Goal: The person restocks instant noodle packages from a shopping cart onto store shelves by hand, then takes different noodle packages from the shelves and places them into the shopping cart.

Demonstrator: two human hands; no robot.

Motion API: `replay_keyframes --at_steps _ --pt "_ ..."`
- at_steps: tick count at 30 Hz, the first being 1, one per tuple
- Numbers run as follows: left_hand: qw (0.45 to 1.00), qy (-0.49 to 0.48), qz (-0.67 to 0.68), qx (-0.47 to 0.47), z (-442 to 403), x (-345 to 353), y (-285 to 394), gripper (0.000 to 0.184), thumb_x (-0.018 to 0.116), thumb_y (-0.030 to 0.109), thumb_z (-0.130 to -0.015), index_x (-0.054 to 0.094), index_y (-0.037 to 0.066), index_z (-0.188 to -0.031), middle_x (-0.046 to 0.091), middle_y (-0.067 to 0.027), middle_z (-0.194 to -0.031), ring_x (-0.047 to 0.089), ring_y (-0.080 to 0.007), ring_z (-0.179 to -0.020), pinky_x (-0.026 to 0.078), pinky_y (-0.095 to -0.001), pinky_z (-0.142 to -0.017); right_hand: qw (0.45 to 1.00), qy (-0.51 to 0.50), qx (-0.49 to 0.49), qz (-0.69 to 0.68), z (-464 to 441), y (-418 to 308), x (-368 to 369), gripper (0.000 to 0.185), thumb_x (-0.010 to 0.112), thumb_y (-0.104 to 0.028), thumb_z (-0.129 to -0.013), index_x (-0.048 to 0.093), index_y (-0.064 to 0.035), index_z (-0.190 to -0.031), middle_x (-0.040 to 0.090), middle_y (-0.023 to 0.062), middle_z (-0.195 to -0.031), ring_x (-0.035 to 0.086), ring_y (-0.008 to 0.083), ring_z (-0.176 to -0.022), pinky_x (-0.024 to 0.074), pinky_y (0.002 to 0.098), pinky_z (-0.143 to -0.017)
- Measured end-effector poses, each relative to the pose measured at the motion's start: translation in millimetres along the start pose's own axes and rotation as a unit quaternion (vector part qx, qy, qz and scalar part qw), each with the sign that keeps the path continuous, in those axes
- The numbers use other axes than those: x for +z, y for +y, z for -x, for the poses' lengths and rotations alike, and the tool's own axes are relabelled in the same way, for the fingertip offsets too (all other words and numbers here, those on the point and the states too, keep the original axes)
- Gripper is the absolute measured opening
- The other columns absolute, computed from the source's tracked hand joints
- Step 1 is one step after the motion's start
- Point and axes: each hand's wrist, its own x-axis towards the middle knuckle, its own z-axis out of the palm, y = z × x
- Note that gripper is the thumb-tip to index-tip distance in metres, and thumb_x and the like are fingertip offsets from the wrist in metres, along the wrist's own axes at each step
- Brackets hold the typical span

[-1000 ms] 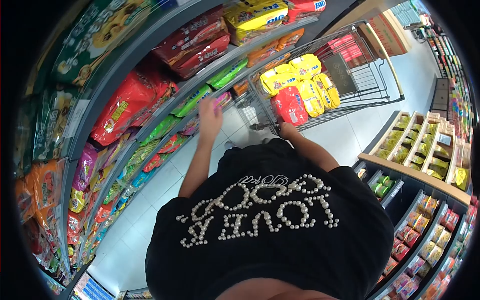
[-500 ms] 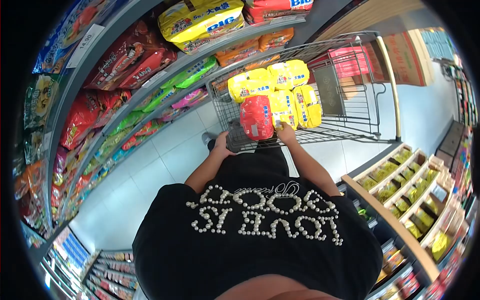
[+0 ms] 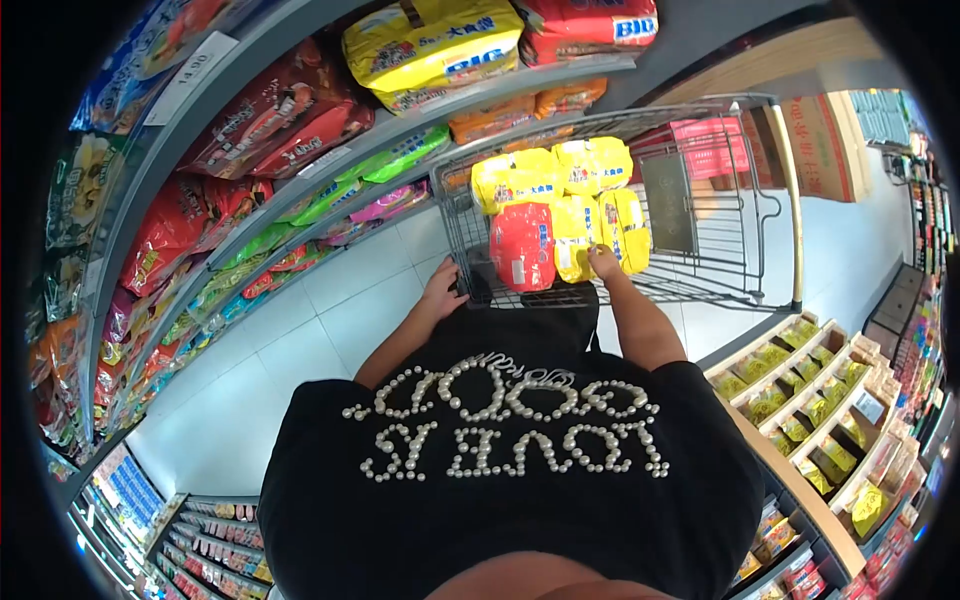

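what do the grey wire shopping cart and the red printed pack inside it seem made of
The cart has slim, rigid bars, suggesting metal, perhaps coated. The pack looks like slightly glossy plastic film, judging by its bright, puffed surface.

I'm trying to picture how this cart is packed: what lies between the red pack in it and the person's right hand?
A yellow pack lies between the red pack and the right hand, as the head view shows.
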Motion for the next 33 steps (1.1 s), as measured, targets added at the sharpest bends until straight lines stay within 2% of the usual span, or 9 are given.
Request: replay_keyframes --at_steps 3,5,8,10,13,17,21,24,33 --pt "0.992 -0.108 -0.011 0.066 -25 -31 -9 0.04 0.057 0.032 -0.09 0.05 0.025 -0.129 0.051 0.0008 -0.127 0.044 -0.0207 -0.118 0.034 -0.0456 -0.101 0.997 -0.045 -0.057 0.036 -11 2 9 0.033 0.051 -0.022 -0.079 0.065 -0.0008 -0.1 0.065 0.0259 -0.1 0.061 0.0415 -0.095 0.0484 0.0455 -0.085" --pt "0.994 -0.081 0.001 0.074 -31 -27 -12 0.04 0.053 0.028 -0.092 0.048 0.02 -0.131 0.054 -0.0005 -0.125 0.047 -0.0182 -0.117 0.036 -0.0388 -0.099 0.835 -0.046 -0.395 0.381 -67 54 34 0.031 0.052 -0.031 -0.084 0.069 -0.0052 -0.087 0.068 0.0192 -0.089 0.065 0.0341 -0.085 0.0506 0.0443 -0.073" --pt "0.991 -0.038 -0.062 0.108 -3 -8 -10 0.048 0.057 0.025 -0.091 0.044 0.012 -0.135 0.058 -0.0075 -0.12 0.054 -0.0193 -0.11 0.041 -0.0375 -0.095 0.823 -0.118 -0.322 0.453 -90 51 47 0.04 0.052 -0.026 -0.093 0.051 -0.0045 -0.127 0.063 0.0147 -0.113 0.059 0.0248 -0.104 0.0423 0.0371 -0.095" --pt "0.973 -0.026 -0.15 0.173 -50 -36 -45 0.062 0.057 0.022 -0.089 0.031 0.007 -0.143 0.06 -0.0191 -0.114 0.06 -0.0266 -0.103 0.044 -0.0397 -0.093 0.994 -0.092 -0.066 0.007 -128 80 79 0.04 0.058 -0.024 -0.089 0.053 -0.0022 -0.123 0.064 0.0147 -0.104 0.061 0.0241 -0.094 0.0482 0.0395 -0.084" --pt "0.886 0.084 -0.369 0.268 -79 -55 -84 0.073 0.061 0.023 -0.086 0.024 0.003 -0.145 0.056 -0.0232 -0.122 0.055 -0.0323 -0.113 0.041 -0.0369 -0.099 0.969 -0.113 0.071 -0.207 -108 39 71 0.044 0.063 -0.029 -0.086 0.056 0.0018 -0.116 0.064 0.0158 -0.095 0.063 0.0261 -0.082 0.0518 0.04 -0.071" --pt "0.871 0.216 -0.362 0.253 -17 10 -84 0.076 0.064 0.021 -0.084 0.023 0.002 -0.145 0.052 -0.0253 -0.128 0.051 -0.0341 -0.12 0.038 -0.037 -0.103 0.98 -0.145 0.068 0.12 -72 -21 24 0.052 0.064 -0.04 -0.081 0.063 0.0084 -0.099 0.066 0.0203 -0.084 0.066 0.0304 -0.068 0.0531 0.0406 -0.056" --pt "0.886 0.274 -0.291 0.234 -19 27 -88 0.074 0.065 0.019 -0.084 0.024 0.002 -0.144 0.047 -0.0255 -0.134 0.045 -0.0337 -0.127 0.034 -0.0373 -0.106 0.952 -0.278 -0.038 0.125 -81 -23 7 0.053 0.059 -0.04 -0.078 0.064 0.0097 -0.095 0.064 0.0305 -0.087 0.066 0.0402 -0.08 0.0509 0.045 -0.073" --pt "0.876 0.279 -0.285 0.27 -30 21 -102 0.074 0.063 0.018 -0.084 0.023 0.002 -0.144 0.043 -0.0244 -0.137 0.042 -0.0364 -0.128 0.033 -0.0389 -0.107 0.949 -0.241 -0.157 0.133 -120 32 31 0.042 0.063 -0.032 -0.079 0.065 0.0095 -0.09 0.066 0.0198 -0.071 0.066 0.0275 -0.06 0.0508 0.0378 -0.054" --pt "0.879 0.21 -0.345 0.255 -12 5 -67 0.071 0.063 0.025 -0.084 0.029 0.0 -0.14 0.044 -0.025 -0.136 0.04 -0.0364 -0.13 0.032 -0.041 -0.107 0.966 -0.12 -0.193 0.125 15 -38 -53 0.033 0.061 -0.029 -0.084 0.066 0.0021 -0.094 0.066 0.0237 -0.082 0.065 0.0375 -0.082 0.05 0.0439 -0.071"
